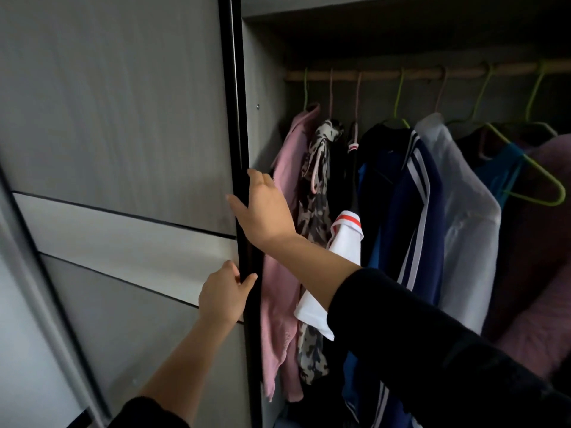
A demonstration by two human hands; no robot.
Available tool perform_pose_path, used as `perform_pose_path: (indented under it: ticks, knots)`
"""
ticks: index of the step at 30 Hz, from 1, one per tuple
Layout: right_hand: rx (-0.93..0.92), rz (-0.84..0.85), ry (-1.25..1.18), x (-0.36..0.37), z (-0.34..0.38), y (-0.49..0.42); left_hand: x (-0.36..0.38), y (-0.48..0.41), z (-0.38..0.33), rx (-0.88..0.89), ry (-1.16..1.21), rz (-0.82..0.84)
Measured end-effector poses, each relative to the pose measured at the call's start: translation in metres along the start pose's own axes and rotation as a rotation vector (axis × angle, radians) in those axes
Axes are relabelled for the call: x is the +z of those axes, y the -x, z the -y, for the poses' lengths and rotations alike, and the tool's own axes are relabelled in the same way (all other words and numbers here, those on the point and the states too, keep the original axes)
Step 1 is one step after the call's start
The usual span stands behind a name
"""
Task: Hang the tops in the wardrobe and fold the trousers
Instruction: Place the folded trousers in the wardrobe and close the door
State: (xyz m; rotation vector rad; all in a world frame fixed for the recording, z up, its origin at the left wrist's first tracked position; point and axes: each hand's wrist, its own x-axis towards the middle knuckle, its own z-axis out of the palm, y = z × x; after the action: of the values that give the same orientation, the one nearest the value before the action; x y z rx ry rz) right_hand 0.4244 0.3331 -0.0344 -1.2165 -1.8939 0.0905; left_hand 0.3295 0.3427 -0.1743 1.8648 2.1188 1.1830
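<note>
Sliding door (123, 118) of the wardrobe (262, 88), taken at its dark vertical edge by both hands. The left hand (225, 293), lower, pinches the edge, with the thumb across the black strip and the fingers (233, 270) on the grey front. The right hand (267, 208), higher, clasps the same edge, thumb on the front face and fingers reaching past it toward the interior. Two holds stacked on one edge probably serve to slide the panel evenly; the direction of travel cannot be told. Tops (383, 186) hang just right of the fingers, on pink and green hangers (400, 97) from a wooden rail (370, 75) above them. A pink knit (279, 304) hangs nearest, then a patterned piece (315, 217), a navy jacket (415, 230) with white stripes and a white shirt (466, 230). Trousers are not in view.
</note>
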Motion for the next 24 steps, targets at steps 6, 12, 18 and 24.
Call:
perform_pose_path:
  ticks: [6,12,18,24]
  knots:
    - [0.118,0.036,-0.045,0.006,-0.003,-0.018,0.003,-0.008,0.002,0.084,0.005,0.021]
    - [0.097,0.024,-0.036,0.004,-0.008,-0.016,0.002,-0.006,0.001,0.1,-0.013,0.054]
    - [0.103,0.001,-0.026,-0.014,-0.019,-0.004,0.007,0.01,-0.018,0.112,0.016,0.07]
    - [0.119,-0.008,-0.012,-0.052,-0.039,0.021,0.019,0.041,-0.055,0.111,0.021,0.097]
